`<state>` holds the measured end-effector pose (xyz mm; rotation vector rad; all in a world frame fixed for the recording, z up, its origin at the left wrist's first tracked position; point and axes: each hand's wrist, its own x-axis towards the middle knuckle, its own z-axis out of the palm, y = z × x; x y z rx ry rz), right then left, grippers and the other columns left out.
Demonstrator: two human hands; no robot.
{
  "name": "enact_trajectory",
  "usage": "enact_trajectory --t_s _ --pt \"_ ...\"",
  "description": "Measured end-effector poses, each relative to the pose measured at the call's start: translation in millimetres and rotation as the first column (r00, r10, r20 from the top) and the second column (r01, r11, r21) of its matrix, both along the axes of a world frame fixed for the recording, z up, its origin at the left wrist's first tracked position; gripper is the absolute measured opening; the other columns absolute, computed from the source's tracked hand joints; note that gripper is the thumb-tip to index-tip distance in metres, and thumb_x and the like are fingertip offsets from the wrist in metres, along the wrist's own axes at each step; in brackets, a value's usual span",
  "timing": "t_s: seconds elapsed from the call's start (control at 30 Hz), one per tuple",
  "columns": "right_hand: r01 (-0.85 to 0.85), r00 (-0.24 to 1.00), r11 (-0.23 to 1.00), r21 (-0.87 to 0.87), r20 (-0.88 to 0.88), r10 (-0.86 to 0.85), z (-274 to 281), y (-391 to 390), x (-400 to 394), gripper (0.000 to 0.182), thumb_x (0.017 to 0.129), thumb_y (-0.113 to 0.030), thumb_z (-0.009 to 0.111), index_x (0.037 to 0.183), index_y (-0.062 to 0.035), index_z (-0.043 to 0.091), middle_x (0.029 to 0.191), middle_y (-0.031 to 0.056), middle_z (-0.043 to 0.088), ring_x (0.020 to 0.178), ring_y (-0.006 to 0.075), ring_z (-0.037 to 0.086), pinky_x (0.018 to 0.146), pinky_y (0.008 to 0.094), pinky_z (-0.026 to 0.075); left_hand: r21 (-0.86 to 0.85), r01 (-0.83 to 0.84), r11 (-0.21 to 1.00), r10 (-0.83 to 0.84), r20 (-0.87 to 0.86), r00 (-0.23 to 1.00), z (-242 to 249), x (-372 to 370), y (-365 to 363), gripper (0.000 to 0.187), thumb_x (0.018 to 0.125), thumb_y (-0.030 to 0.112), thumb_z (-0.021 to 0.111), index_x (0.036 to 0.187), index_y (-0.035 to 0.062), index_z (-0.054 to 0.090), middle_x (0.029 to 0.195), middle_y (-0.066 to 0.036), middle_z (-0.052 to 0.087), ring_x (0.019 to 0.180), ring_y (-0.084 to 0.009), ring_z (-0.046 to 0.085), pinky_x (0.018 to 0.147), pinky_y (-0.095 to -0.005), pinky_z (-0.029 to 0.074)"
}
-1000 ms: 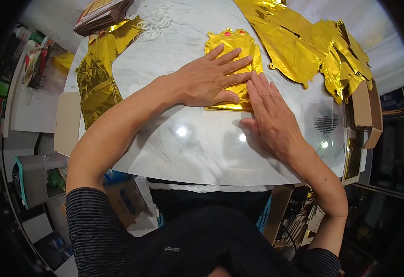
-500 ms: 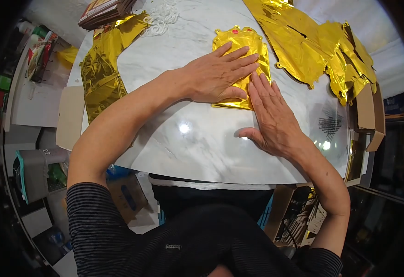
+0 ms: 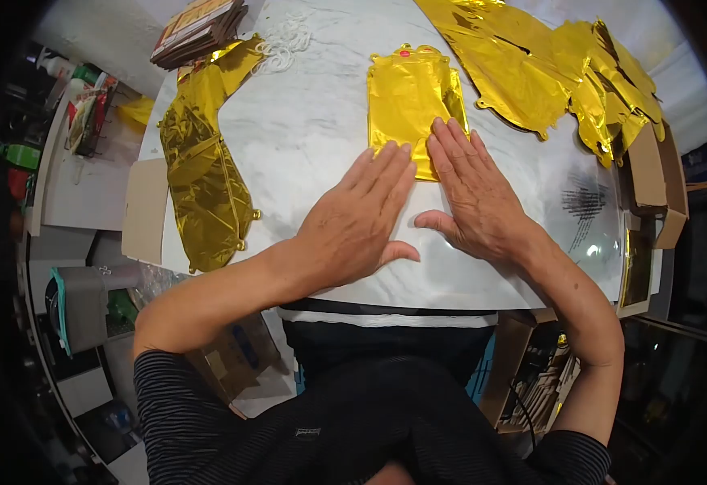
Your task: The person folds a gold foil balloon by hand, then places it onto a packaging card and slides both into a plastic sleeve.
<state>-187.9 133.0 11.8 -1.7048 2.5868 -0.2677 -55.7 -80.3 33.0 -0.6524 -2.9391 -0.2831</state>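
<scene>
A gold foil balloon (image 3: 408,101), folded into a flat rectangle with small tabs and a red spot at its far end, lies on the white marbled table (image 3: 289,137). My left hand (image 3: 361,214) is flat with fingers stretched out, its fingertips on the balloon's near left corner. On the near right part of the balloon rest the straight fingers of my right hand (image 3: 475,186), its thumb held apart. Neither hand grips anything.
Unfolded gold foil (image 3: 208,178) lies on the left, and more gold foil sheets (image 3: 531,69) at the far right. White string (image 3: 283,47) and a stack of cards (image 3: 196,28) sit far left. An open cardboard box (image 3: 652,182) stands at the right edge.
My left hand has slid from the middle of the folded balloon toward me, to its near edge, uncovering most of the foil. My right hand has stayed nearly in place. The view has shifted slightly.
</scene>
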Motion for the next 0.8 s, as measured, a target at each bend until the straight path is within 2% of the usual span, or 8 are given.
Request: enact_trajectory --t_s 0.33,0.43,0.5,0.53,0.6,0.63,0.7,0.8 --pt "0.008 1.0 1.0 0.003 -0.002 -0.008 -2.7 0.6 1.2 0.108 0.098 -0.07 0.056 0.164 0.0089 0.023 0.173 0.0271 0.02 0.164 0.0397 0.014 0.134 0.0503 0.011 -0.061 -0.148 0.987 0.148 -0.004 0.989 -9.4 18.8 7.0 0.1 0.091 0.062 0.069 0.147 -0.0169 0.045 0.155 -0.039 0.043 0.153 -0.0518 0.035 0.127 -0.0571 0.026" --pt "0.004 1.0 1.0 -0.022 0.001 -0.004 -2.0 0.2 -0.3 0.109 0.097 -0.07 0.057 0.164 0.0088 0.023 0.173 0.0272 0.02 0.164 0.0396 0.015 0.134 0.0504 0.011 0.008 -0.184 0.983 0.184 0.014 0.983 -10.5 21.4 3.9 0.096 0.092 0.056 0.074 0.148 -0.0173 0.044 0.156 -0.041 0.041 0.154 -0.0535 0.031 0.128 -0.0577 0.025" --pt "0.01 1.0 1.0 -0.012 -0.007 -0.01 -3.5 0.7 0.1 0.109 0.097 -0.07 0.057 0.164 0.0087 0.023 0.173 0.0272 0.02 0.164 0.0396 0.015 0.134 0.0505 0.011 0.23 -0.286 0.93 0.314 -0.096 0.945 -12.2 20.5 -5.2 0.081 0.088 0.042 0.083 0.143 -0.0106 0.054 0.153 -0.034 0.048 0.148 -0.0492 0.041 0.121 -0.0519 0.037" --pt "0.006 1.0 1.0 -0.017 -0.003 -0.006 -3.4 0.6 0.7 0.109 0.097 -0.07 0.057 0.164 0.0087 0.023 0.173 0.0272 0.02 0.164 0.0396 0.015 0.134 0.0505 0.011 0.224 -0.29 0.931 0.317 -0.093 0.944 -8.2 19.6 -11.7 0.081 0.088 0.042 0.083 0.143 -0.0106 0.054 0.153 -0.034 0.048 0.148 -0.0492 0.041 0.121 -0.0519 0.037" --pt "0.017 1.0 1.0 -0.007 0.0 -0.017 -1.9 0.0 0.9 0.109 0.097 -0.071 0.056 0.164 0.0085 0.022 0.173 0.0272 0.021 0.164 0.0394 0.015 0.134 0.0506 0.011 0.313 -0.459 0.832 0.462 0.066 0.884 2.7 14.3 -25.3 0.061 0.082 0.028 0.089 0.129 -0.0035 0.067 0.138 -0.024 0.063 0.129 -0.0383 0.06 0.103 -0.0436 0.051" --pt "0.011 1.0 1.0 -0.01 0.0 -0.011 -1.6 -0.4 1.1 0.109 0.097 -0.071 0.056 0.164 0.0085 0.022 0.173 0.0272 0.021 0.164 0.0394 0.015 0.134 0.0506 0.011 0.311 -0.463 0.83 0.468 0.065 0.882 1.7 11.4 -28.1 0.061 0.082 0.028 0.089 0.129 -0.0035 0.067 0.138 -0.024 0.063 0.129 -0.0383 0.06 0.103 -0.0436 0.051" --pt "0.022 1.0 1.0 0.013 -0.013 -0.022 -0.4 -0.6 1.2 0.109 0.097 -0.072 0.055 0.164 0.0082 0.022 0.173 0.0269 0.02 0.164 0.039 0.014 0.134 0.0505 0.01 0.423 -0.533 0.733 0.457 0.275 0.846 -2.1 4.9 -30.9 0.044 0.079 0.024 0.089 0.113 0.0006 0.075 0.108 -0.014 0.073 0.094 -0.0292 0.07 0.082 -0.0389 0.055" --pt "0.028 1.0 0.999 0.02 0.003 -0.028 -0.3 -0.7 1.4 0.109 0.098 -0.072 0.054 0.164 0.0081 0.022 0.174 0.0268 0.019 0.164 0.0388 0.014 0.134 0.0503 0.01 0.472 -0.6 0.646 0.447 0.403 0.799 5.6 -7.1 -28.9 0.037 0.083 0.023 0.087 0.108 -0.0022 0.076 0.086 -0.012 0.073 0.074 -0.0256 0.068 0.075 -0.0388 0.056"
